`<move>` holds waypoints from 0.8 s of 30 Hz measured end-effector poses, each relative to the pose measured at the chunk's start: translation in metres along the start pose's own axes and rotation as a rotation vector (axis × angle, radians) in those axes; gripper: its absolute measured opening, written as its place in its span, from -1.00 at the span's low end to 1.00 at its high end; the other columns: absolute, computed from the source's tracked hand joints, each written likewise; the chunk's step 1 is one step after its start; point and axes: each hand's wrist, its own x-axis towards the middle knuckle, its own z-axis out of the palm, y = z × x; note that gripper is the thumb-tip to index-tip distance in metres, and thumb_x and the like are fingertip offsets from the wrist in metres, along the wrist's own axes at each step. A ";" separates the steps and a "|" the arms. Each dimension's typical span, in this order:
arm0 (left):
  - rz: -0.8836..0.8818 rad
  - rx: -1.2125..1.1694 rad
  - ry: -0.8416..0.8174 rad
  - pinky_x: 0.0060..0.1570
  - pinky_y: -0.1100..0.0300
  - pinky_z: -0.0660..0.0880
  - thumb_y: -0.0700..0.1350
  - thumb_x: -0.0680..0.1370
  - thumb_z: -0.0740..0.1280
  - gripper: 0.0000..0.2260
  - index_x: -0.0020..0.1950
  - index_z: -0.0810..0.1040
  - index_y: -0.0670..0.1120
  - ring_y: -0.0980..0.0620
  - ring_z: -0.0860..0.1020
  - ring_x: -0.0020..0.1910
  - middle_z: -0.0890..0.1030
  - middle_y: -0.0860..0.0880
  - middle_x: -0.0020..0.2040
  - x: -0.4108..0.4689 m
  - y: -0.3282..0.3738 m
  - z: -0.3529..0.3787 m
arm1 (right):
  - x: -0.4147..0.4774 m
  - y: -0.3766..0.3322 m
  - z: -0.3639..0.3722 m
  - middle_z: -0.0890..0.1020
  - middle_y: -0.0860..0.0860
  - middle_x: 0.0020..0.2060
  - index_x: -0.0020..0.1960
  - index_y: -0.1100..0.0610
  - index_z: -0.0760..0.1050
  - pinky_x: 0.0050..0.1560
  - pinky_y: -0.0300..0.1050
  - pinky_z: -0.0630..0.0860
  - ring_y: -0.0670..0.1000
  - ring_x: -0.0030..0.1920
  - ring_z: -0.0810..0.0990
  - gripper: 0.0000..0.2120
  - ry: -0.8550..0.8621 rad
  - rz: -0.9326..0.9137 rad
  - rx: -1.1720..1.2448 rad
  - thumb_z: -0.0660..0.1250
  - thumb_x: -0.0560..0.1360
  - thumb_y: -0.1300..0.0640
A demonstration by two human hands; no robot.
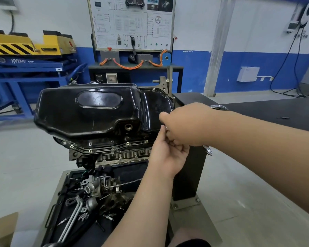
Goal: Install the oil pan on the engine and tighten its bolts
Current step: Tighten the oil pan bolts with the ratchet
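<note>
Two hands together at right end of oil pan (96, 111). Left hand (168, 154) up from below, fingers curled. Right hand (185, 123) across from right, knuckles toward camera, fingers curled. Contents of either grip hidden: cannot tell. Pan seated sump-up on engine (118, 155). Right end of near flange (103, 148) blocked by both hands. Below: tray (130, 169) of loose parts. Behind: wiring board (132, 24), blue lift table (25, 68). Chrome ring (219, 106) behind right wrist.
</note>
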 end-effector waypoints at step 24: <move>-0.048 0.041 0.092 0.24 0.12 0.43 0.07 0.55 0.34 -0.78 -0.16 0.57 -0.06 0.08 0.51 -0.25 0.54 0.03 -0.36 0.001 -0.001 0.011 | -0.019 0.008 0.007 0.38 -0.05 -0.40 -0.13 0.04 0.39 -0.51 -0.19 0.20 -0.06 -0.44 0.37 -0.70 0.152 0.160 0.059 0.15 0.51 -0.20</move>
